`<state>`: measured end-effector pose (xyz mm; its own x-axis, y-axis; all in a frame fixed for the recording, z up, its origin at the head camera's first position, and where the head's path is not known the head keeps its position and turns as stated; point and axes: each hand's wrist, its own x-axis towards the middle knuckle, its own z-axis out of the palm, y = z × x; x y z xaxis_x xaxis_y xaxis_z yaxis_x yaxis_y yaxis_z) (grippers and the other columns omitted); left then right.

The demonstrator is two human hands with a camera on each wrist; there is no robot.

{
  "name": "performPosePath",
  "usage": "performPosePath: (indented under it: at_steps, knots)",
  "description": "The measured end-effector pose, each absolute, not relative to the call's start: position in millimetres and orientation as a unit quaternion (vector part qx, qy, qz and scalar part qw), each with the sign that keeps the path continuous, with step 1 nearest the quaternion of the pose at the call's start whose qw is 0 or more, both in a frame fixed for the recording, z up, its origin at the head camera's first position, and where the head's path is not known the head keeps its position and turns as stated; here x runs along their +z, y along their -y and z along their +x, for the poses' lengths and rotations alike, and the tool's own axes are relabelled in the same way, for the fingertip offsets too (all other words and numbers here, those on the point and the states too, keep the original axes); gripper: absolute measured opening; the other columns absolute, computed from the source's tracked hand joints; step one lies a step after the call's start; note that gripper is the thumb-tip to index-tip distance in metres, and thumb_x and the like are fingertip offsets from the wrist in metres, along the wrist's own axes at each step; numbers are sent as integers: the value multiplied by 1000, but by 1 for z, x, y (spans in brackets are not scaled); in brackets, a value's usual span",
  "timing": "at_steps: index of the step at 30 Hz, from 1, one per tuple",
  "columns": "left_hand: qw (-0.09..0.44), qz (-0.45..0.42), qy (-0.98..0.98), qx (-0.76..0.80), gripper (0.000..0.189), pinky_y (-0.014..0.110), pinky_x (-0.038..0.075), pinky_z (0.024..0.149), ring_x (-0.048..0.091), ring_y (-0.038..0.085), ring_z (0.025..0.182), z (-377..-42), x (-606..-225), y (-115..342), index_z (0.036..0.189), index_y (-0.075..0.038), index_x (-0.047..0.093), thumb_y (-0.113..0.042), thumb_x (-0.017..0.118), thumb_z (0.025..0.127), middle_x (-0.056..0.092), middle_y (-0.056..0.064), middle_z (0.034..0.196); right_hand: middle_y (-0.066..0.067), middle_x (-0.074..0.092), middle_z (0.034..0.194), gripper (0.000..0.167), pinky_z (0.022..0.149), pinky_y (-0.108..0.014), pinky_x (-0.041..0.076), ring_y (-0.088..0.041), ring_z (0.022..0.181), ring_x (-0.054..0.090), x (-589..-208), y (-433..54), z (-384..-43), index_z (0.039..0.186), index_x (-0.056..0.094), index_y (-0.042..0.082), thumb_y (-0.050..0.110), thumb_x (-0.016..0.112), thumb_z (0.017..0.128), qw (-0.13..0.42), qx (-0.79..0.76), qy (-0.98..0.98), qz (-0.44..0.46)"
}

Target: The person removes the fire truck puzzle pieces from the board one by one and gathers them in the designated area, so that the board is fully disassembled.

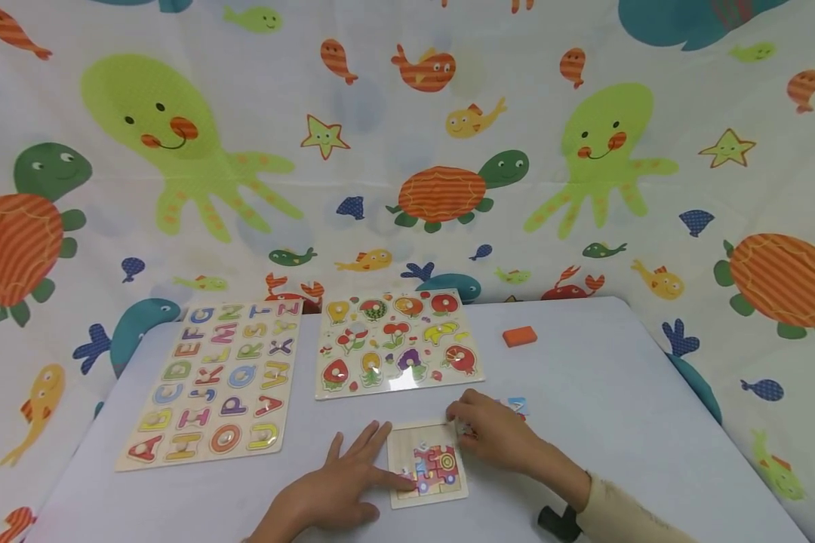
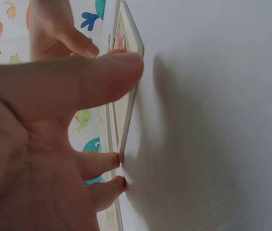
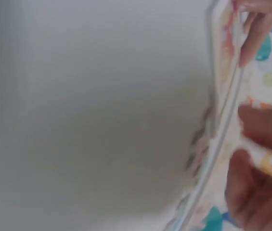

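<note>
A small wooden jigsaw board (image 1: 428, 499) lies near the front of the table, several joined red and blue pieces (image 1: 437, 469) in its lower right part. My left hand (image 1: 339, 483) spreads at its left side, one extended finger resting on the pieces at the lower left. In the left wrist view, the thumb (image 2: 111, 77) stands out in front of the board. My right hand (image 1: 496, 436) bends over loose jigsaw pieces (image 1: 516, 406) by the board's right edge, partly hiding them. The blurred right wrist view shows its thumb and finger apart, with nothing visible between.
A wooden alphabet board (image 1: 200, 415) lies at the left, and a fruit puzzle board (image 1: 380, 386) behind the jigsaw. An orange block (image 1: 519, 336) sits toward the back right. A black object (image 1: 558, 523) shows by the right sleeve. A sea-animal cloth (image 1: 380, 151) hangs behind the table.
</note>
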<state>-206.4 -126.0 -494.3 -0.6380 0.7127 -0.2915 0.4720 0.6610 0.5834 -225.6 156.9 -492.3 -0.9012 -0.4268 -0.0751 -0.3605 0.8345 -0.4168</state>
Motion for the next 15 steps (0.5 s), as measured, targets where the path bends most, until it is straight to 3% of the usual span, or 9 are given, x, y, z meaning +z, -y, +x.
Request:
performPosePath:
  at_steps: [3, 5, 9, 15]
  knots:
    - [262, 337, -874, 233, 56, 79, 5, 112, 12, 42, 154, -207, -494, 127, 125, -50, 70, -13, 79, 84, 26, 16, 166, 4, 60, 109, 29, 76, -21, 53, -7, 86, 53, -491, -145, -230, 119, 75, 21, 15, 79, 90, 127, -204, -931, -274]
    - [265, 338, -873, 232, 55, 80, 5, 111, 11, 42, 155, -207, -494, 127, 125, -49, 70, -14, 79, 84, 25, 16, 167, 5, 59, 111, 32, 77, -19, 53, -5, 85, 53, -493, -138, -232, 122, 74, 22, 16, 78, 91, 162, -213, -918, -292]
    - [268, 341, -870, 232, 56, 79, 5, 112, 10, 41, 155, -207, -494, 126, 127, -50, 69, -14, 78, 85, 24, 15, 167, 8, 58, 103, 32, 70, -17, 50, -2, 77, 51, -497, -131, -233, 122, 73, 16, 17, 79, 91, 198, -232, -909, -283]
    - [263, 342, -873, 227, 56, 79, 6, 112, 11, 40, 155, -208, -495, 124, 127, -51, 69, -15, 79, 85, 26, 14, 167, 10, 55, 90, 25, 70, -18, 50, -3, 77, 50, -499, -123, -230, 111, 68, 16, 12, 79, 89, 192, -250, -914, -257]
